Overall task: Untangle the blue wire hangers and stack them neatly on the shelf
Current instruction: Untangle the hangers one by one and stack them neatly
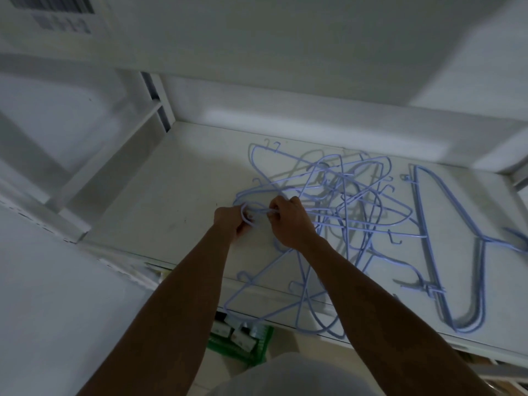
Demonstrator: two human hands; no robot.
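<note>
**Both hands gripped wire at the left edge of the hanger tangle**

The tangle of blue wire hangers (337, 195) lay on the white shelf (177, 201), filling its middle. Its hangers crossed at every angle, so the heap as a whole had no single long axis. Small hooks stuck out toward the back wall at the far left of the heap. At the near side, a few frames ran out past the shelf's front edge, and one corner poked toward the person.

The left hand (233, 224) was curled round a loop of wire at the heap's left edge. The right hand (288, 224), just beside it, had its fingers closed on wire in the same spot. Both forearms reached in from below, and the hands nearly touched.

To the right and apart from the heap, a stacked set of hangers (483, 281) lay flat. Their long straight bars ran from the back of the shelf to the front, and their necks and hooks pointed right, toward the frame edge.

Below the shelf's front edge sat a green basket (243, 347), its contents blurred.
</note>
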